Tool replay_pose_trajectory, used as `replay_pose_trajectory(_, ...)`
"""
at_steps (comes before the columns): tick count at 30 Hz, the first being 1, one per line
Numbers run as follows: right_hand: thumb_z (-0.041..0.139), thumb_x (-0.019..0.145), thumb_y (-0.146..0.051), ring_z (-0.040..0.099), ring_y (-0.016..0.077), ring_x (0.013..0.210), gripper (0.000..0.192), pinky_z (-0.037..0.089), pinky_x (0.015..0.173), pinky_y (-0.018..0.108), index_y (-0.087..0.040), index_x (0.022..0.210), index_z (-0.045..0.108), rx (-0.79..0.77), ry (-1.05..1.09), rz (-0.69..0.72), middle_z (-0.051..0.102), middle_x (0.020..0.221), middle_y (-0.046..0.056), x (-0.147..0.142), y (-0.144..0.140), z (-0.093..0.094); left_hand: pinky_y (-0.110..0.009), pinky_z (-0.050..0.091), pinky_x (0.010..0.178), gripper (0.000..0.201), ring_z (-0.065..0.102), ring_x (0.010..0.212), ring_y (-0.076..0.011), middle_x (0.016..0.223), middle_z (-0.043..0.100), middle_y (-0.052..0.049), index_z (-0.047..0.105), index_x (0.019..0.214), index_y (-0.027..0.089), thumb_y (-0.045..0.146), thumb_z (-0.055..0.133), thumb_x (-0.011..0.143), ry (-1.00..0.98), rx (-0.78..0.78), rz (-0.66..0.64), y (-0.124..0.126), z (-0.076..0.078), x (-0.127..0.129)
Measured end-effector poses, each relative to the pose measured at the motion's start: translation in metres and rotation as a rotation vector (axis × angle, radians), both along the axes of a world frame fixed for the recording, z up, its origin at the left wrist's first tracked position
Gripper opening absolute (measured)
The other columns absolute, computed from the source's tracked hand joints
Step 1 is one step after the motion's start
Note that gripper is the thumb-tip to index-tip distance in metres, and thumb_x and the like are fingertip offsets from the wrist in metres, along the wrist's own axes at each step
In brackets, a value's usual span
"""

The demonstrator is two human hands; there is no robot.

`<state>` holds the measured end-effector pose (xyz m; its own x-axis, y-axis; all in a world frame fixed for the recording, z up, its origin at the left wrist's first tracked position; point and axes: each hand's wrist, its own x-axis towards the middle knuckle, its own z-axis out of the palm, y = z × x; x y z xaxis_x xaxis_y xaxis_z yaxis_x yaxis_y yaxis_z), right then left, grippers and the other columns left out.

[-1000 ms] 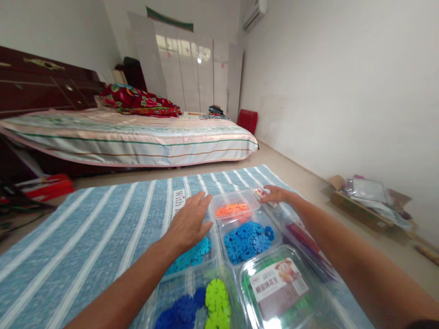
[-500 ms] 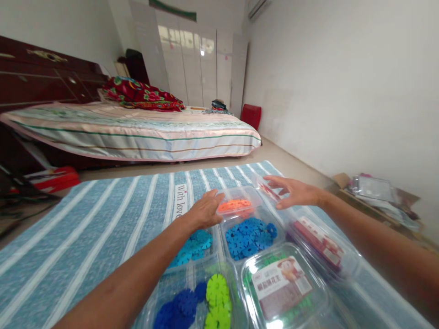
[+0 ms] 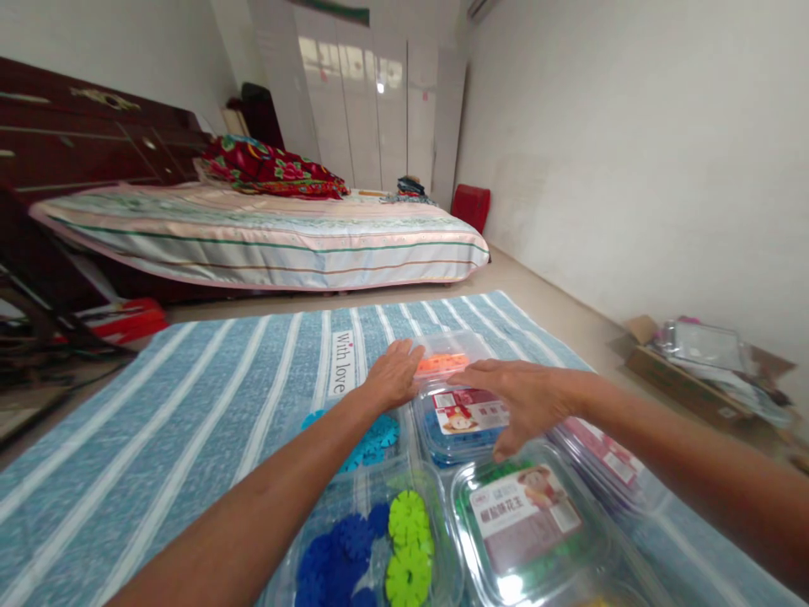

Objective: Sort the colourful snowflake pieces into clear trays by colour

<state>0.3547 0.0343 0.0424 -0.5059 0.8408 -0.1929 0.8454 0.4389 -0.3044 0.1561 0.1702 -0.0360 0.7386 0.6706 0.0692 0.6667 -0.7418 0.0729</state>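
Note:
My left hand (image 3: pixel 395 375) rests its bent fingers on the left rim of a clear box of orange pieces (image 3: pixel 450 354). My right hand (image 3: pixel 524 396) holds a clear lid with a red and white label (image 3: pixel 468 413) flat over the box of blue pieces (image 3: pixel 442 451). Beside that box lies a box of teal pieces (image 3: pixel 372 438). Nearer to me stand a lidded box of green pieces (image 3: pixel 527 523) and an open box with dark blue and lime pieces (image 3: pixel 404 539). A lidded box of red pieces (image 3: pixel 607 464) lies under my right forearm.
All boxes sit on a blue and white striped blanket (image 3: pixel 190 405) on the floor. A bed (image 3: pixel 265 244) stands behind it, with a red object (image 3: pixel 126 316) under its left end. A cardboard box of plastic lids (image 3: pixel 695 371) stands by the right wall.
My right hand has brought the labelled lid from beyond the orange box back toward me and over the blue pieces. My left hand has stayed on the orange box's rim.

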Motion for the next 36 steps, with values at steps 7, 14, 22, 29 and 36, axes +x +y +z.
replay_pose_trajectory(7, 0.081, 0.05, -0.049, 0.044, 0.0346, 0.121, 0.103, 0.037, 0.098, 0.044, -0.026, 0.14, 0.036, -0.009, -0.084, -0.007, 0.047, 0.133, 0.011, -0.01, 0.018, -0.007, -0.046, 0.033, 0.104, 0.059, 0.03, 0.136, -0.0327, 0.144, 0.036, -0.02, 0.04, 0.131, 0.014, 0.029, 0.06, 0.078, -0.02, -0.043, 0.021, 0.001, 0.006, 0.008)
replay_pose_trajectory(14, 0.084, 0.045, -0.049, 0.04, 0.0372, 0.126, 0.109, 0.034, 0.102, 0.047, -0.025, 0.14, 0.038, -0.064, -0.078, -0.021, 0.046, 0.136, 0.012, -0.008, 0.023, -0.02, -0.044, 0.029, 0.109, 0.082, 0.024, 0.139, -0.0325, 0.15, 0.025, -0.021, 0.029, 0.14, 0.012, 0.035, 0.067, 0.071, -0.034, -0.091, 0.016, 0.003, 0.011, -0.01)
replay_pose_trajectory(22, 0.084, 0.045, -0.052, 0.04, 0.0381, 0.125, 0.107, 0.036, 0.1, 0.049, -0.024, 0.138, 0.04, -0.099, -0.067, -0.016, 0.043, 0.138, 0.013, -0.005, 0.021, -0.027, -0.038, 0.037, 0.105, 0.049, 0.048, 0.122, -0.0263, 0.13, 0.054, -0.015, 0.05, 0.126, 0.009, 0.029, 0.05, 0.082, -0.194, 0.016, -0.008, -0.027, 0.03, -0.024)
replay_pose_trajectory(29, 0.077, 0.058, -0.056, 0.043, 0.0331, 0.124, 0.095, 0.038, 0.1, 0.044, -0.022, 0.139, 0.04, -0.029, 0.006, -0.044, 0.045, 0.136, 0.013, 0.004, 0.016, -0.025, -0.04, 0.043, 0.099, 0.036, 0.056, 0.111, -0.0238, 0.119, 0.062, -0.009, 0.058, 0.114, 0.017, 0.031, 0.048, 0.082, -0.237, -0.017, -0.085, -0.06, 0.031, -0.037)
replay_pose_trajectory(36, 0.062, 0.078, -0.044, 0.051, 0.0303, 0.119, 0.061, 0.038, 0.101, 0.043, -0.018, 0.132, 0.049, 0.106, 0.039, -0.277, 0.052, 0.134, 0.012, 0.018, -0.001, -0.019, -0.039, 0.044, 0.099, 0.033, 0.055, 0.112, -0.0238, 0.118, 0.063, -0.01, 0.06, 0.109, 0.017, 0.031, 0.045, 0.084, -0.231, 0.012, -0.055, -0.079, 0.029, -0.065)
